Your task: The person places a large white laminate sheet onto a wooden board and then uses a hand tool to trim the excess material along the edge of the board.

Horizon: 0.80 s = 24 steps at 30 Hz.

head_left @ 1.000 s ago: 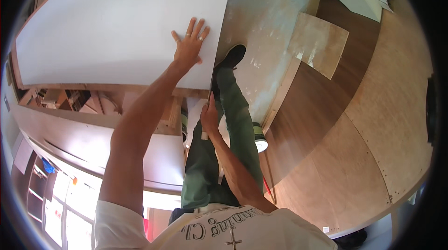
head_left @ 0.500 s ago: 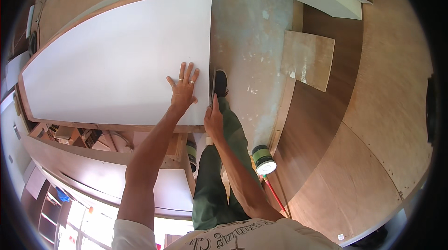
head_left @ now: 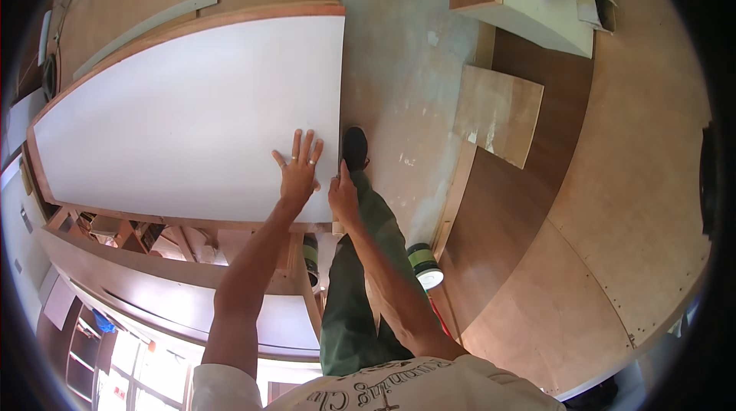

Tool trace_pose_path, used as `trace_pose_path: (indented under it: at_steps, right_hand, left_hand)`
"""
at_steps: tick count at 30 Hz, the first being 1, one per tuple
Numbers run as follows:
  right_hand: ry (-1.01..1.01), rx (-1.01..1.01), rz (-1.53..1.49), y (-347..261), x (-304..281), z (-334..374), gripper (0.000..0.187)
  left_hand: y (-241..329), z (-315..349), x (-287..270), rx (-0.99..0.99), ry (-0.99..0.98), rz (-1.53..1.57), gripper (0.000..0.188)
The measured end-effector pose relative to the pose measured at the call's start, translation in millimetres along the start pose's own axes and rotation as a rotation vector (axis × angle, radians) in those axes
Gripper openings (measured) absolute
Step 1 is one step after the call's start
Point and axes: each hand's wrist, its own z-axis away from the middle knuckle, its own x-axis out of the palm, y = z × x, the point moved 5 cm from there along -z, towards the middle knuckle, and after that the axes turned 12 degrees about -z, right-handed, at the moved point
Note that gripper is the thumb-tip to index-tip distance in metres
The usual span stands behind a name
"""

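Note:
A large white-faced panel (head_left: 192, 112) with a reddish-brown wooden edge lies flat on my left, its far-left side curved. On its surface near the right edge, my left hand (head_left: 297, 175) presses flat with fingers spread, rings on two of them. My right hand (head_left: 344, 196) is closed just beside the panel's straight right edge, index finger stretched forward along it. A thin flat metal tool, like a file, is in that grip; the earlier picture shows its blade, while now it is mostly hidden by the hand and the edge.
My dark shoe (head_left: 356, 148) stands on the grey-stained floor (head_left: 399, 96) right of the panel. A loose plywood square (head_left: 502, 116), a can with a green band (head_left: 423, 264), and a pale box-like cabinet piece (head_left: 537, 16) lie to the right. Below the panel is an open wooden frame (head_left: 184, 246).
The whole view has shifted, so the panel appears lower. My right hand has drawn slightly nearer the panel edge, and the tool's blade no longer shows. My left hand stays flat on the panel.

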Motion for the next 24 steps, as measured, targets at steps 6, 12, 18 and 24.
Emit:
trace_pose_path:
  at_steps: [6,12,18,24]
  right_hand:
    - [-0.064,-0.045,-0.030,-36.3,33.8,1.5,0.058]
    - [0.223,-0.430,0.108,-49.4,-12.2,-68.4,0.055]
    - [-0.002,-0.228,-0.230,-172.3,-10.4,-148.9,0.059]
    - [0.012,-0.206,-0.178,-226.1,-3.6,-178.4,0.059]
  left_hand:
    - [-33.6,25.0,19.6,-0.057,0.035,-0.132,0.117]
    - [-23.6,0.6,-15.4,0.004,-0.058,0.162,0.086]
    - [-119.4,-62.4,-90.5,-0.282,0.130,0.361,0.087]
    - [-165.5,-113.0,-101.1,-0.467,0.005,0.412,0.118]
